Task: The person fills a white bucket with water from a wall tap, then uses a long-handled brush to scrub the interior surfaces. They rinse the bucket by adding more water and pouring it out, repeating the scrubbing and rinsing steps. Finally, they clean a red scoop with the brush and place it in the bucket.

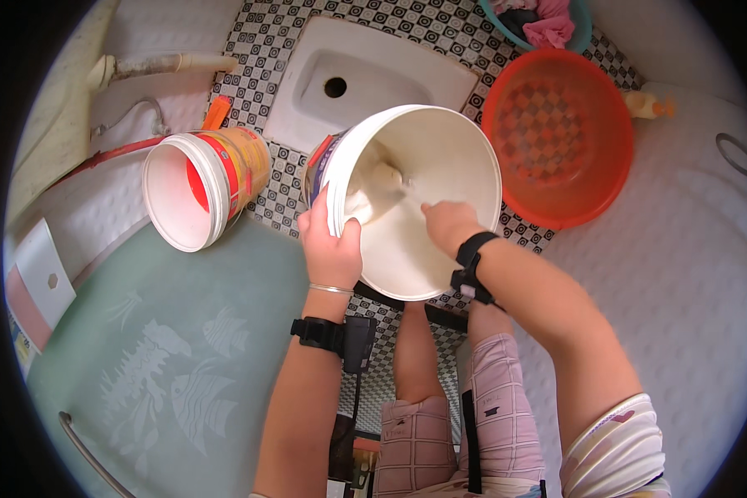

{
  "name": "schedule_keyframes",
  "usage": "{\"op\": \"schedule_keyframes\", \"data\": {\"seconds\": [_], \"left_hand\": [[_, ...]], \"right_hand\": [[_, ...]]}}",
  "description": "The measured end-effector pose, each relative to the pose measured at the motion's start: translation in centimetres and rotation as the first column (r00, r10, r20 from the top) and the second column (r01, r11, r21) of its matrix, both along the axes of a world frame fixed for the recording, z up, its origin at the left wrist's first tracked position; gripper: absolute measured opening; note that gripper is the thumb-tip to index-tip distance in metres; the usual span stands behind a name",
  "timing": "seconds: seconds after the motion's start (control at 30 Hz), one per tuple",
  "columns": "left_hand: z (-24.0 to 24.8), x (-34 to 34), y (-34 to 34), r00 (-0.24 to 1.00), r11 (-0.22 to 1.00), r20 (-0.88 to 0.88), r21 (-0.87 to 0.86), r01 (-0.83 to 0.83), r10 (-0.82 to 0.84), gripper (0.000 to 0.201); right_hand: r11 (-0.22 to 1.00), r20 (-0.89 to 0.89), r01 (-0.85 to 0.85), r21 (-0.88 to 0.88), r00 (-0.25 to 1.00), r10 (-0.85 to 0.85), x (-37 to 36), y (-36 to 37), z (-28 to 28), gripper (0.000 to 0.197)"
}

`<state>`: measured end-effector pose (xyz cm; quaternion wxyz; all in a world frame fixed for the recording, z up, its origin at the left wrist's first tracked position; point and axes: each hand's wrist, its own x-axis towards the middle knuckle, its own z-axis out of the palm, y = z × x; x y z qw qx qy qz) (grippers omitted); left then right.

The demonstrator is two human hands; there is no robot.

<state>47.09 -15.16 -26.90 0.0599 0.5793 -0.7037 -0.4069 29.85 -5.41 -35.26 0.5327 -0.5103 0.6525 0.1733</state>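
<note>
A large white bucket is tilted with its wide mouth toward me. My left hand grips its rim at the left, thumb inside and fingers outside. My right hand reaches into the mouth, closed around the handle of a pale brush-like tool. The tool's light head lies deep in the bucket near the inner wall; it is blurred, and its exact kind is hard to make out. Whitish wet-looking patches show near the bucket's bottom.
A smaller white bucket with a red and yellow label lies tipped at the left. Beyond is a squat toilet in the patterned tile floor. An orange-red basin stands at right, near a blue tub of cloths. A frosted glass panel is at left.
</note>
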Motion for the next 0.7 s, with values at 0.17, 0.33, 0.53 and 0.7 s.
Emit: {"op": "schedule_keyframes", "data": {"seconds": [0.17,0.33,0.53,0.7], "left_hand": [[0.1,0.2,0.6,0.999,0.999,0.013,0.019,-0.031,0.03,0.062],[-0.6,1.2,0.3,0.999,1.0,-0.038,-0.019,0.025,-0.026,0.061],[-1.5,1.7,-0.2,0.989,0.996,-0.127,0.047,-0.074,0.08,0.058],[-1.6,1.6,-0.4,0.974,0.986,-0.174,0.096,-0.133,0.148,0.056]], "right_hand": [[0.97,0.292,0.161,0.184,0.933,-0.211,3.5,0.5,2.2,0.039],[0.87,0.447,0.493,0.021,0.774,-0.449,4.9,-0.6,1.2,0.038],[0.813,0.242,0.579,0.057,0.782,-0.574,4.4,-0.3,1.1,0.037],[0.863,0.288,0.438,0.253,0.817,-0.499,4.9,0.5,2.6,0.038]]}}
